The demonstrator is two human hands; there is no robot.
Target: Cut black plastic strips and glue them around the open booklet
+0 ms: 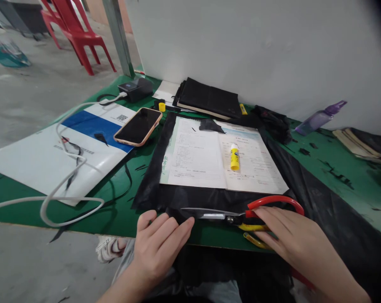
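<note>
Right hand is wrapped on the scissors with red and yellow looped handles, metal blades pointing at the left hand. Left hand's fingers are curled together, clamped on the near edge of the thin black sheet. Can't tell if the sheet sits between the blades; dark on dark there.

White printed paper booklet lies spread on that sheet, beyond both hands, with the yellow glue stick with a white top on its right page (loose, could roll). Green desk shows just below the blades.

To cut well: keep the sheet taut, fingertips off the blade line, short strokes, booklet clear.
</note>
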